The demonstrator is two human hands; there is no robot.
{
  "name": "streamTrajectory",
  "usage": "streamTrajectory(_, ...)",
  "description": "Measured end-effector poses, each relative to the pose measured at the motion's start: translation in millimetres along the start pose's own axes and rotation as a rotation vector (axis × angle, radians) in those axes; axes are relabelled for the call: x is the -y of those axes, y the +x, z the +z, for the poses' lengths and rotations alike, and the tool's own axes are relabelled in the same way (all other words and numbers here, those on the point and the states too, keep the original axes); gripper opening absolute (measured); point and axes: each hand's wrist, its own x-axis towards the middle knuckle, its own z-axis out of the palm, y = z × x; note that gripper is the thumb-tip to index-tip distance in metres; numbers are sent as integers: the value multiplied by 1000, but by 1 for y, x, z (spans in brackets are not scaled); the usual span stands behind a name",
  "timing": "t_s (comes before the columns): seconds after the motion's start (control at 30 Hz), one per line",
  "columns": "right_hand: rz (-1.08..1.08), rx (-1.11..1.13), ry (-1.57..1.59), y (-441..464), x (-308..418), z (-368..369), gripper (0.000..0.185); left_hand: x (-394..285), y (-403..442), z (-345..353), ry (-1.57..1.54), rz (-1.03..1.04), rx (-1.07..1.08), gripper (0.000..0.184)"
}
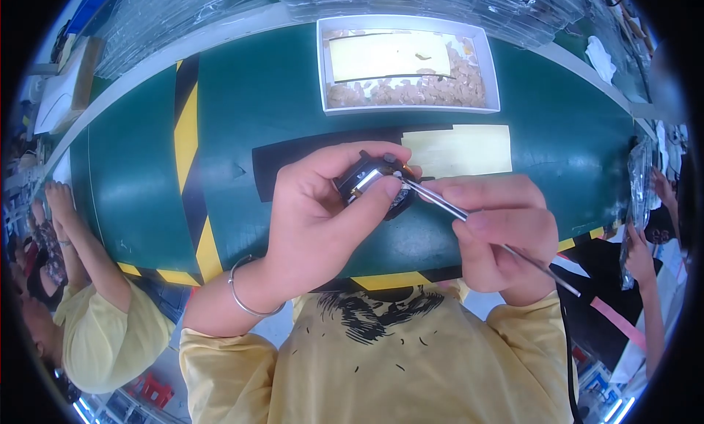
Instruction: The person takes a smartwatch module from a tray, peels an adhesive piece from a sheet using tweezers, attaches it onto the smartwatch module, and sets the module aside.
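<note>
My left hand [315, 218] is closed around a small black round device [364, 176], which has a white strip and small metal parts on its face. The thumb rests on the front of it. In my right hand [506, 226] are slim metal tweezers [444, 202], pinched between thumb and fingers. Their tips reach the device's upper right side, close to my left thumb; the exact contact point is too small to make out. Under and behind the hands lie a black sheet [282, 167] and a pale yellow sheet [469, 149].
A white box [411, 110] at the back holds many beige bits and a yellow card [389, 56]. Yellow-black tape [187, 130] crosses the green table [132, 174] on the left. Plastic-wrapped stacks [440, 2] line the far side. Co-workers sit left [110, 329] and right [642, 262].
</note>
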Motion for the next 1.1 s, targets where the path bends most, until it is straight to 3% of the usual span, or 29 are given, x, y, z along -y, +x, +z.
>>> streamTrajectory(0.13,40,-24,42,-1,1,-1,20,-5,0,0,100,-27,-2,23)
streamTrajectory(0.4,-272,77,-117,2,-5,-3,22,3,5,-5,14,-42,-2,21)
streamTrajectory(0.6,-447,169,-305,5,-9,3,18,-6,5,-4,-72,-175,-34,20)
streamTrajectory(1.1,-515,201,-408,10,-14,3,20,-11,4,-5,-167,-221,-39,20)
